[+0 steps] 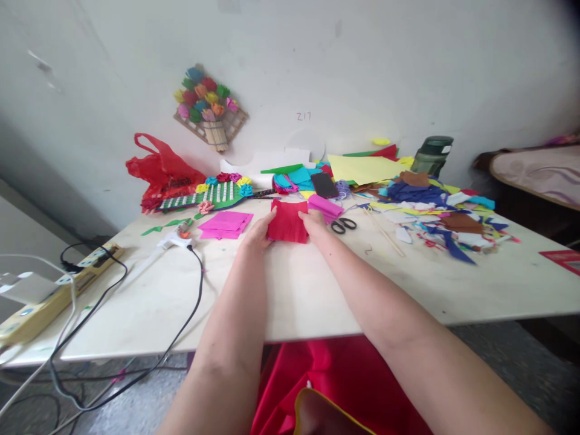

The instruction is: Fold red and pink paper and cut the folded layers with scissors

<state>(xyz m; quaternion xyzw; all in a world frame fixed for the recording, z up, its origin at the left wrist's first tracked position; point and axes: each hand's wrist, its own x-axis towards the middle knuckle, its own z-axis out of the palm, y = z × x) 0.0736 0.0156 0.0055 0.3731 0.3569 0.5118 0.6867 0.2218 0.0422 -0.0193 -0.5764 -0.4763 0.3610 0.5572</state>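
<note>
A red square of crepe paper (289, 222) is held at its two sides, just over the white table (308, 290). My left hand (260, 232) pinches its left edge, thumb on top and fingers partly hidden beneath. On the opposite edge my right hand (314, 222) grips in the same way. Pink paper squares (225, 225) lie left of my left hand. Just behind my right hand is a folded piece of pink paper (325, 208). Black-handled scissors (344, 226) rest right of that hand.
A glue gun (177, 237) with a black cord lies left, near a power strip (58, 296). Behind are a red plastic bag (163, 169), a green piece with paper flowers (212, 196) and a phone (324, 185). Paper scraps (453, 223) and a dark green bottle (432, 155) occupy the right.
</note>
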